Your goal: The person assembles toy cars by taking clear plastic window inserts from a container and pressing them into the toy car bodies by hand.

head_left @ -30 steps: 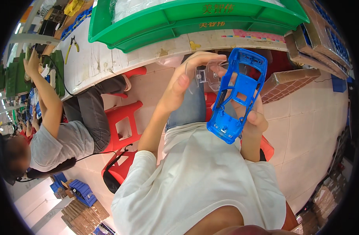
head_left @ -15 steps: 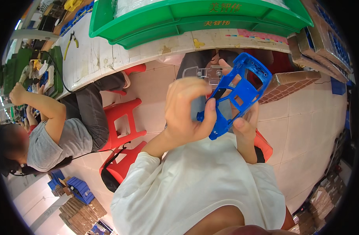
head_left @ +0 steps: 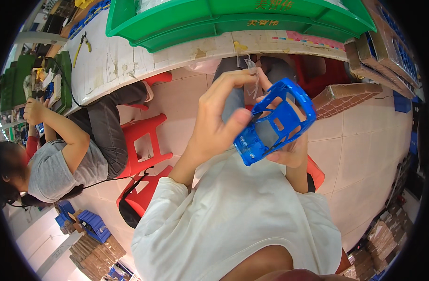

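A blue toy car body shell (head_left: 285,114) with empty window openings is tilted in front of my chest. My right hand (head_left: 295,153) grips it from behind and below, thumb at its lower edge; the shell hides most of those fingers. My left hand (head_left: 216,112) is on the shell's left side, fingers curled round a thin clear plastic part (head_left: 253,70) seen almost edge-on above the shell. Its thumb lies apart from those fingertips, close to the shell's edge. A right fingertip also shows beside the clear part.
A green crate (head_left: 191,35) with clear plastic packing stands on the white table (head_left: 102,70), near yellow-handled pliers (head_left: 78,49). Another person (head_left: 69,159) works at left, beside red stools (head_left: 146,145). Stacked cardboard trays (head_left: 383,61) stand at the right.
The blue shell has tilted and dropped slightly. The clear part has turned from flat to nearly edge-on, and my left fingers have moved up to it. The other person's arm has shifted.
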